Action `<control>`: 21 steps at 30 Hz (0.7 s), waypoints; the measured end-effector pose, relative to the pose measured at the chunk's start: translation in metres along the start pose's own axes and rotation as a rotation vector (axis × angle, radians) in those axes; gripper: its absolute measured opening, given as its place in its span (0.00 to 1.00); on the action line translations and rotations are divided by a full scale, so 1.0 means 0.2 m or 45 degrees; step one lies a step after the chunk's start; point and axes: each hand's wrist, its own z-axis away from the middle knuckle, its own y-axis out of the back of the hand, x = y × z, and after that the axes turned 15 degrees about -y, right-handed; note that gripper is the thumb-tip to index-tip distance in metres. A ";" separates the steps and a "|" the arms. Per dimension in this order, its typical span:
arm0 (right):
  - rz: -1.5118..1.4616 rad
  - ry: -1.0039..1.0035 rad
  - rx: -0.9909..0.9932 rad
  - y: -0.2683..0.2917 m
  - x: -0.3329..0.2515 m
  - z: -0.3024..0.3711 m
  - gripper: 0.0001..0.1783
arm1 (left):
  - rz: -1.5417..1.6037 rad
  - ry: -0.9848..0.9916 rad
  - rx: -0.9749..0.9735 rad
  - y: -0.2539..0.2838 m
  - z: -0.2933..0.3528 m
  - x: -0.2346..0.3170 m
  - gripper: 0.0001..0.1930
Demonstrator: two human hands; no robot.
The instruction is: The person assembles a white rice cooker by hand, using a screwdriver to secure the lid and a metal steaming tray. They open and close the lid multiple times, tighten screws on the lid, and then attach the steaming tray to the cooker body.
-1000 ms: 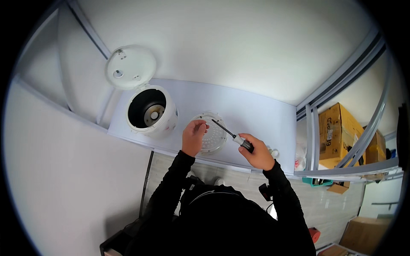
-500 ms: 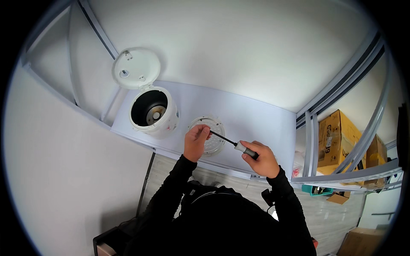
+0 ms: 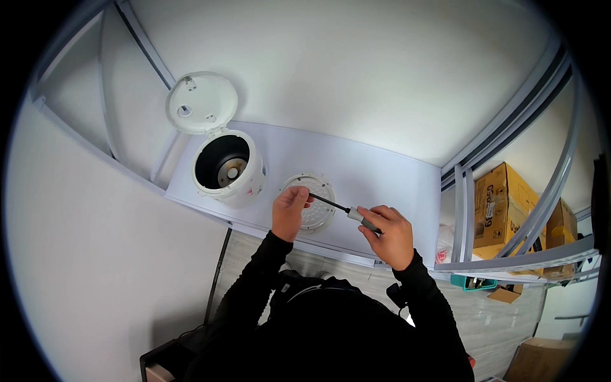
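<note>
A screwdriver [image 3: 331, 203] with a long dark shaft and a grey handle is held across the front of my body. My right hand [image 3: 392, 235] is wrapped round its handle. At the tip end, my left hand [image 3: 290, 211] pinches with thumb and fingers; whether a small part sits there too is hidden. Beneath my hands, a round white perforated lid plate [image 3: 323, 218] lies on the table. To the left stands a white rice cooker [image 3: 250, 183] with its lid [image 3: 213, 102] raised, showing the dark interior and a round metal heating plate [image 3: 230, 170].
The pale table [image 3: 394, 172] runs along a white wall. Grey metal frame posts [image 3: 470, 219] rise at its right end. Beyond them are cardboard boxes [image 3: 495, 213] on a shelf and a teal bin [image 3: 472, 283] lower down.
My right hand has shifted its fingers on the screwdriver handle, now covering more of it. Both hands and the screwdriver have moved slightly left.
</note>
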 end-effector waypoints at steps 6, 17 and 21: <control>-0.213 0.026 0.031 -0.02 -0.04 -0.01 0.26 | 0.027 -0.020 0.022 0.03 0.00 0.02 0.12; -1.036 -0.406 -0.094 0.04 0.05 -0.05 0.21 | 0.062 0.117 -0.169 0.11 0.02 0.04 0.11; -1.229 -0.493 -0.109 0.04 0.01 -0.07 0.18 | -0.032 0.089 -0.327 0.14 0.02 0.02 0.11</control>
